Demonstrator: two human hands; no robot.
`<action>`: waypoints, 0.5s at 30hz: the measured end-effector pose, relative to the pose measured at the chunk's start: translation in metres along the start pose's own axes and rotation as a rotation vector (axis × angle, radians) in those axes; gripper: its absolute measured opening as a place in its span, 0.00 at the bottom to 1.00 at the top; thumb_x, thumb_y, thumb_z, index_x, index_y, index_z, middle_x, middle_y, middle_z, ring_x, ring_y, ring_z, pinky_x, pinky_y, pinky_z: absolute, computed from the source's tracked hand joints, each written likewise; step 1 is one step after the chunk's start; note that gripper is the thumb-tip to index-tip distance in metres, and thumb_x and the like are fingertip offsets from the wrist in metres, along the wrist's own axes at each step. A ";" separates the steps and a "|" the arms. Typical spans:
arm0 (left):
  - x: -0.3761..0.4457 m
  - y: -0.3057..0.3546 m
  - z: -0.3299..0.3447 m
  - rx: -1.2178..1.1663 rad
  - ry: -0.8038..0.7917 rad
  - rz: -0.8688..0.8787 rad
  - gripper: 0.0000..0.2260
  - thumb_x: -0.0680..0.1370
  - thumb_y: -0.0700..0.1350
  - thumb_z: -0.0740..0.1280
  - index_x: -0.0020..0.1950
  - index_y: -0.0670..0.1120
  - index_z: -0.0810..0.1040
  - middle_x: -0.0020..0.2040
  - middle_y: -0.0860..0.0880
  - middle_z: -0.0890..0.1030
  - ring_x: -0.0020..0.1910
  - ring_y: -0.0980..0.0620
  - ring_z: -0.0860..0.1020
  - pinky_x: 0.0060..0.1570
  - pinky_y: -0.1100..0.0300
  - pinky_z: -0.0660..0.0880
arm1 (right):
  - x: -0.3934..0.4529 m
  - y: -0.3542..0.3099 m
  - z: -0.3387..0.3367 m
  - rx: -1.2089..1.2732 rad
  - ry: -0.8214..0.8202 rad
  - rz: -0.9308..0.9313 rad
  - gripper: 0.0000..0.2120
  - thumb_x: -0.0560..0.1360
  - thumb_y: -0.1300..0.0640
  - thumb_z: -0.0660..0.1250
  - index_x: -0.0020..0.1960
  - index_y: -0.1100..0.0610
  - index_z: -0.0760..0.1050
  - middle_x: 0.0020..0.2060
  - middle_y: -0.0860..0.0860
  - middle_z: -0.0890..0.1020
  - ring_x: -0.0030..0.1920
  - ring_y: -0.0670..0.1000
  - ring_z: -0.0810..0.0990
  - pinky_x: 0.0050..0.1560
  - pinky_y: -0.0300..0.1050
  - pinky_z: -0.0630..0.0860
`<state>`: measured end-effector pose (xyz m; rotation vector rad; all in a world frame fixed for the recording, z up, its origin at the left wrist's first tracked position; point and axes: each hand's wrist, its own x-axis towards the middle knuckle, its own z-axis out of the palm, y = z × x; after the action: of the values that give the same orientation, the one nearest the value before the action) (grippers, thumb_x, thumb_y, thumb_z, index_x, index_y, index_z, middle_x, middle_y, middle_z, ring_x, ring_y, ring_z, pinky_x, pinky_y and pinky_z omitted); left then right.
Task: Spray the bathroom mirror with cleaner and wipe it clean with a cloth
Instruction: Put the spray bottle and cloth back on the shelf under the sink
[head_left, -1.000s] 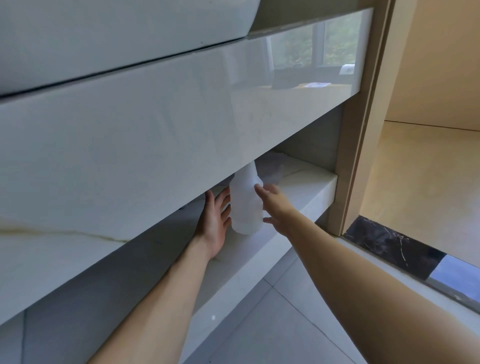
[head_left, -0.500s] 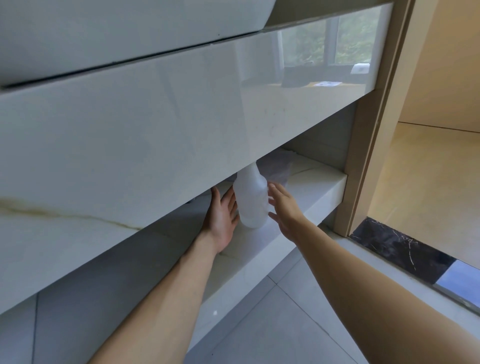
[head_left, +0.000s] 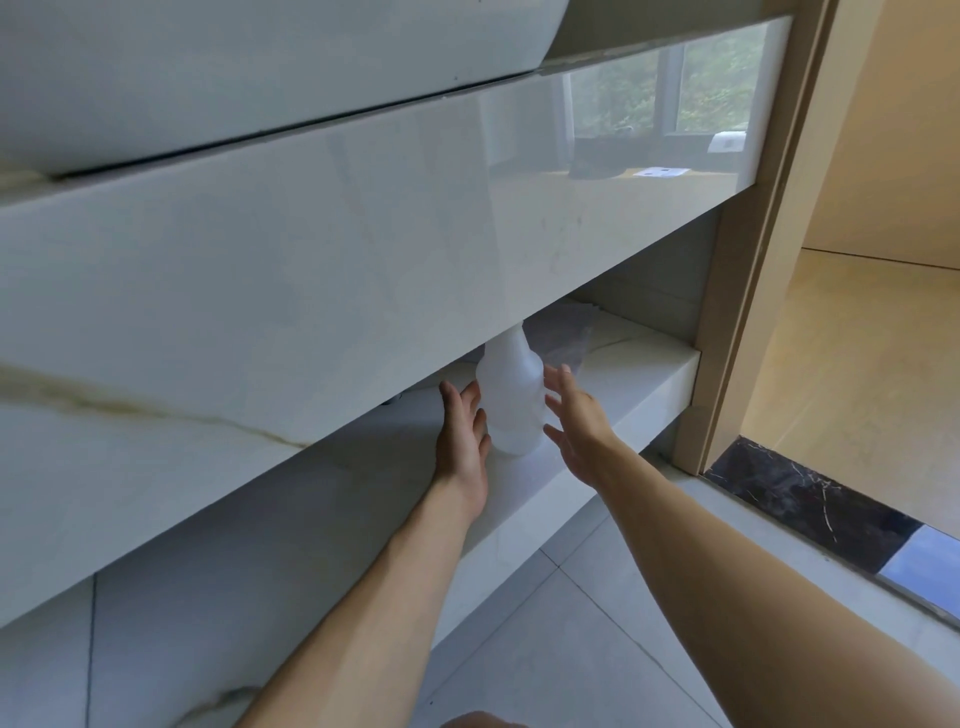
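Note:
A white translucent spray bottle (head_left: 510, 400) stands upright on the marble shelf (head_left: 644, 384) under the vanity counter. Its top is hidden behind the counter's front panel (head_left: 311, 270). My left hand (head_left: 462, 436) lies flat against the bottle's left side, fingers straight. My right hand (head_left: 574, 421) hovers just right of the bottle with fingers spread, a small gap between them and the bottle. Behind the bottle lies a grey, crumpled cloth-like thing (head_left: 563, 332). No mirror is in view.
A white basin (head_left: 208, 67) sits on the counter above. A beige door frame (head_left: 748, 280) stands at the right, with a dark marble threshold (head_left: 810, 499) and a tan floor beyond. Grey floor tiles (head_left: 571, 649) lie below the shelf.
My right hand has let go of the bottle and drawn slightly away to the right. The bottle stands on the shelf, and my left hand stays beside it.

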<state>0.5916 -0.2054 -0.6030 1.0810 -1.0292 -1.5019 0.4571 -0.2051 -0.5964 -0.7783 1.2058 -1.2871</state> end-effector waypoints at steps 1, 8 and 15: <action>-0.001 -0.001 0.001 -0.006 0.000 -0.001 0.32 0.81 0.67 0.42 0.78 0.53 0.65 0.77 0.56 0.66 0.76 0.55 0.63 0.73 0.58 0.59 | 0.000 0.001 -0.001 -0.002 0.002 -0.007 0.25 0.85 0.44 0.47 0.73 0.54 0.70 0.65 0.47 0.74 0.71 0.51 0.68 0.71 0.51 0.64; -0.004 0.001 -0.002 -0.036 -0.015 -0.029 0.33 0.81 0.68 0.41 0.79 0.52 0.62 0.79 0.55 0.62 0.78 0.54 0.59 0.78 0.53 0.54 | 0.002 0.003 -0.004 -0.003 -0.017 -0.011 0.24 0.85 0.44 0.47 0.70 0.54 0.72 0.65 0.49 0.73 0.73 0.53 0.67 0.76 0.59 0.60; -0.012 0.000 0.001 0.003 0.130 0.013 0.31 0.82 0.65 0.44 0.78 0.49 0.64 0.78 0.53 0.65 0.77 0.54 0.63 0.76 0.54 0.57 | 0.002 0.001 -0.008 -0.046 -0.011 -0.019 0.26 0.84 0.43 0.47 0.75 0.54 0.67 0.75 0.49 0.68 0.76 0.52 0.63 0.75 0.54 0.61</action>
<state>0.5925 -0.1938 -0.6011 1.1560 -0.9463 -1.4014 0.4493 -0.2053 -0.5994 -0.8315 1.2252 -1.2728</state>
